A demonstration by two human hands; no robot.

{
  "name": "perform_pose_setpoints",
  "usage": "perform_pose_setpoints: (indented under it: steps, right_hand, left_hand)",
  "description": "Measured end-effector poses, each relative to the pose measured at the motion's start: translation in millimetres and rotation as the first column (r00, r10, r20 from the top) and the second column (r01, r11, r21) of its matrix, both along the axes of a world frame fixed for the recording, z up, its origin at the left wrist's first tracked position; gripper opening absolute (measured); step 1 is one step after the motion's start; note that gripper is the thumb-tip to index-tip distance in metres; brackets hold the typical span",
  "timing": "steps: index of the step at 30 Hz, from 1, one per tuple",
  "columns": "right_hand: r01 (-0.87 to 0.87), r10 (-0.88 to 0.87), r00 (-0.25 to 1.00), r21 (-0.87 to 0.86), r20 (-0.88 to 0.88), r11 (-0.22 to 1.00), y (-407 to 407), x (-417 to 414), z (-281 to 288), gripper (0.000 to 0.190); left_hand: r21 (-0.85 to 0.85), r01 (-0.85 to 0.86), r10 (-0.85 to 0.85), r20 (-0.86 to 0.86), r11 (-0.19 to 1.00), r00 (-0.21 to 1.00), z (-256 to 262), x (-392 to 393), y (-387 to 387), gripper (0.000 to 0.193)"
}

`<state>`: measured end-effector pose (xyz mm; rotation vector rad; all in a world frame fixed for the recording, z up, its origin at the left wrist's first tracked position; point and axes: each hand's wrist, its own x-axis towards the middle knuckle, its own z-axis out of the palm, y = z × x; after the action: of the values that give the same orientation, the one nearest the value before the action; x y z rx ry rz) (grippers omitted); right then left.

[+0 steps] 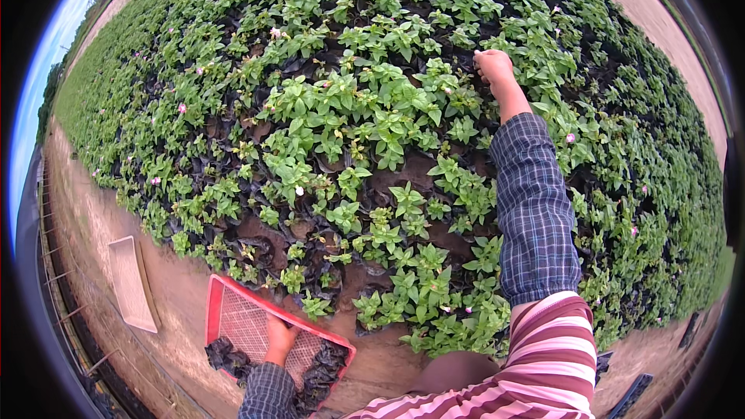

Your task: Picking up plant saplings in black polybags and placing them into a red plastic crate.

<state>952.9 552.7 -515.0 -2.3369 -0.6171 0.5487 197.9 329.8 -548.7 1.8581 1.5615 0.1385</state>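
My right hand (495, 67) is stretched far out over the bed of potted plants (349, 99), its fingers curled beside leafy stems and black plastic grow bags. Whether anything is between those fingers is hidden. Down at the lower left, my left hand (280, 338) reaches inside a red plastic crate (214, 309) with mesh walls and grips its upper rim. The crate tilts at the edge of the bed. Crumpled black grow bags (323, 369) lie along its right side, and another dark bunch (226, 354) is at its left.
A beige rectangular tray (132, 285) rests on the bare soil path (180, 297) to the left. Pink flowers (182, 109) dot the dense plants. A fence-like metal frame (64, 270) runs along the left rim. Black trays (631, 393) lie at the lower right.
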Motion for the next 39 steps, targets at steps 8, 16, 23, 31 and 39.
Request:
perform_pose_setpoints:
  steps: [8,16,23,31,39]
  right_hand:
    - [-0.449,0.436,0.814,-0.061,0.383,0.891,-13,-2,-15,0.021]
    - [-0.403,0.453,0.817,-0.209,0.356,0.891,-16,-28,-11,0.021]
    - [-0.315,0.413,0.758,-0.270,0.505,0.910,-15,-28,-19,0.016]
    - [0.000,-0.013,0.998,0.208,0.062,0.978,-19,-21,-19,0.023]
    - [0.288,-0.033,0.922,0.628,-0.385,0.723,7,-54,41,0.018]
  left_hand:
    - [-0.048,-0.076,0.076,-0.014,0.996,0.997,-7,-7,-1,0.093]
    - [-0.043,-0.083,0.088,0.122,0.996,0.989,-13,-18,-5,0.087]
    - [-0.041,-0.063,0.067,0.093,0.997,0.993,-8,-10,-3,0.087]
    - [-0.079,-0.064,0.063,-0.008,0.995,0.998,1,-4,-2,0.090]
    - [-0.119,-0.137,0.133,-0.045,0.983,0.990,-3,-13,-3,0.089]
